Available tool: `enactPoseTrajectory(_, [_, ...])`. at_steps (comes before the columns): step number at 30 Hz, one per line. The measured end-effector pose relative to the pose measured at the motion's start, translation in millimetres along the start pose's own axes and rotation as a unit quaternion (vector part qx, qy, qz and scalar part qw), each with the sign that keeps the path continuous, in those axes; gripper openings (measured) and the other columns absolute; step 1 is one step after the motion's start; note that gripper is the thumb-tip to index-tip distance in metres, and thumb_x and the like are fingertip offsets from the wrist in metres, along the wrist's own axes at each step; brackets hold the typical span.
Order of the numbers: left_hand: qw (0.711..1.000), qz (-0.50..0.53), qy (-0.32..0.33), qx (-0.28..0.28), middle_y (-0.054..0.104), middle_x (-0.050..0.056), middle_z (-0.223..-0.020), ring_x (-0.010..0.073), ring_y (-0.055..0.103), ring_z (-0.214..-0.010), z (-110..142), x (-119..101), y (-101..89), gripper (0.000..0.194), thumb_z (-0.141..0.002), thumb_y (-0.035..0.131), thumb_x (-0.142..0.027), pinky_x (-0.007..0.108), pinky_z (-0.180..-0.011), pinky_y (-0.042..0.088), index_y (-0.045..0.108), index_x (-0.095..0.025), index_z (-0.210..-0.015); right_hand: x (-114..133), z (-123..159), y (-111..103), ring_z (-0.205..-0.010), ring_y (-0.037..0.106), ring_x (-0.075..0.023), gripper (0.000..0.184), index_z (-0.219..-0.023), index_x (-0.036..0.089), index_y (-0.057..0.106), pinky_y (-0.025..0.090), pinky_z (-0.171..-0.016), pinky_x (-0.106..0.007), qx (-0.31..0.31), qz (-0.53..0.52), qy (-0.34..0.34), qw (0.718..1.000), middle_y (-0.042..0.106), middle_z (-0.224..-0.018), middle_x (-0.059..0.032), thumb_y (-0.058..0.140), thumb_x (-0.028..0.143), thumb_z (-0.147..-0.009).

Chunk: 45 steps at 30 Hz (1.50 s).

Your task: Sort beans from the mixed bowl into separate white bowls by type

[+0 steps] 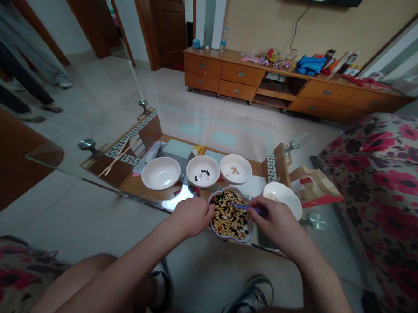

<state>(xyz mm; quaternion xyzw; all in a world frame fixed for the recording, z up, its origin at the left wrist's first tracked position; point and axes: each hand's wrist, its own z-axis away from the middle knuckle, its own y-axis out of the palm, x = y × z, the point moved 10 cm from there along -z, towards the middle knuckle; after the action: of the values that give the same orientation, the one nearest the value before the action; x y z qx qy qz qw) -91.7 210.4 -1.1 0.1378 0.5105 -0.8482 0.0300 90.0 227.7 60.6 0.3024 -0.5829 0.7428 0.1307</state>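
Item 1, from my remote view: **left hand** [192, 216]. The forearm reaches in from the lower left, with the back of the hand up. The fingers are curled down at the rim of the mixed-bean bowl; I cannot tell whether they grip it.

Item 2: **right hand** [273, 223]. The forearm comes in from the lower right, with the wrist angled inward. The fingers are closed around a violet-blue stick [244, 207], whose tip points left over the beans.

Item 3: **mixed-bean bowl** [230, 214], a white-rimmed bowl at the near edge of the glass tabletop [231, 129], between both hands and heaped with pale, dark and speckled beans.

Item 4: **white bowls**, in a row toward the tabletop's left and middle. The empty white bowl [161, 172] is leftmost, the black-bean bowl [203, 171] holds a few dark and pale beans, and the pale-bean bowl [235, 169] holds a small pale pile.

Item 5: **right-edge white bowl** [282, 200], just beyond my right hand, with pale contents.

Item 6: **wooden chopsticks** [118, 158], lying near the tabletop's far left corner.

Item 7: **paper bag** [314, 187], beyond the tabletop's right edge, beside the floral sofa [379, 184].
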Motion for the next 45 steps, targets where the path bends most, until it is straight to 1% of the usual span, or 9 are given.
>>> enactPoseTrajectory(3, [1.000,-0.005,0.007,-0.001,0.077,0.020,-0.101,0.0340,0.074,-0.092,0,-1,0.0,0.064,-0.101,0.023,-0.048,0.045,-0.079,0.056,0.076,-0.013,-0.095,-2,4,9,-0.065,0.062,-0.0184,0.019,-0.082,0.020,0.070,0.041,-0.061,-0.030,0.034,0.005,-0.004,0.999,0.072,-0.074,-0.0046,0.054,0.029,-0.088])
enactPoseTrajectory(7, [1.000,-0.006,0.004,0.007,0.077,0.020,-0.101,0.0337,0.074,-0.092,0,0,1.1,0.064,-0.101,0.022,-0.048,0.045,-0.079,0.056,0.076,-0.014,-0.095,-7,7,12,-0.062,0.060,-0.0172,0.018,-0.083,0.020,0.072,0.039,-0.058,-0.028,0.062,0.019,0.011,0.998,0.071,-0.070,-0.0036,0.056,0.028,-0.087])
enactPoseTrajectory(12, [1.000,-0.006,0.005,0.008,0.077,0.020,-0.101,0.0333,0.074,-0.092,1,-1,-1.1,0.063,-0.102,0.023,-0.048,0.045,-0.080,0.056,0.076,-0.014,-0.095,-7,11,16,-0.058,0.057,-0.0154,0.016,-0.077,0.020,0.073,0.037,-0.055,-0.027,0.077,0.021,0.024,0.997,0.069,-0.065,-0.0019,0.059,0.025,-0.084])
enactPoseTrajectory(16, [1.000,-0.006,0.005,0.006,0.077,0.020,-0.101,0.0340,0.074,-0.093,2,-2,-2.5,0.062,-0.102,0.023,-0.047,0.045,-0.080,0.055,0.075,-0.013,-0.094,-1,11,23,-0.059,0.057,-0.0156,0.015,-0.073,0.020,0.072,0.038,-0.055,-0.027,0.088,0.000,0.019,0.996,0.071,-0.067,-0.0024,0.060,0.021,-0.082])
enactPoseTrajectory(20, [1.000,-0.006,0.007,0.005,0.077,0.021,-0.101,0.0339,0.074,-0.092,2,-2,-1.4,0.063,-0.102,0.023,-0.047,0.045,-0.080,0.055,0.076,-0.013,-0.095,2,11,28,-0.060,0.059,-0.0159,0.015,-0.074,0.020,0.072,0.039,-0.056,-0.026,0.099,-0.017,0.019,0.995,0.072,-0.069,-0.0025,0.060,0.021,-0.082])
enactPoseTrajectory(30, [1.000,-0.008,0.011,0.006,0.077,0.020,-0.101,0.0323,0.073,-0.091,1,-1,-0.6,0.064,-0.102,0.022,-0.047,0.045,-0.080,0.056,0.076,-0.013,-0.095,-5,14,21,-0.058,0.057,-0.0146,0.016,-0.074,0.020,0.072,0.038,-0.055,-0.025,0.101,0.005,0.019,0.995,0.069,-0.064,-0.0007,0.058,0.023,-0.081])
enactPoseTrajectory(35, [1.000,-0.004,0.005,0.009,0.076,0.020,-0.101,0.0322,0.073,-0.092,1,-1,-0.1,0.062,-0.102,0.024,-0.047,0.044,-0.081,0.055,0.075,-0.013,-0.094,-10,15,23,-0.058,0.057,-0.0148,0.016,-0.073,0.020,0.073,0.039,-0.055,-0.025,0.100,0.000,0.022,0.995,0.069,-0.065,-0.0004,0.058,0.020,-0.078])
enactPoseTrajectory(42, [1.000,-0.002,0.004,0.008,0.077,0.020,-0.100,0.0323,0.073,-0.091,1,-1,-0.8,0.062,-0.102,0.024,-0.048,0.043,-0.079,0.055,0.075,-0.013,-0.094,-10,15,26,-0.056,0.055,-0.0137,0.015,-0.069,0.020,0.071,0.037,-0.053,-0.025,0.113,-0.003,0.013,0.993,0.066,-0.062,0.0011,0.057,0.015,-0.073])
enactPoseTrajectory(45, [1.000,-0.003,0.003,0.009,0.076,0.020,-0.100,0.0325,0.073,-0.091,1,-1,-0.7,0.063,-0.102,0.023,-0.048,0.043,-0.079,0.055,0.075,-0.014,-0.093,-10,14,26,-0.058,0.056,-0.0141,0.016,-0.069,0.020,0.072,0.038,-0.054,-0.025,0.111,-0.006,0.014,0.994,0.068,-0.063,0.0005,0.057,0.014,-0.073])
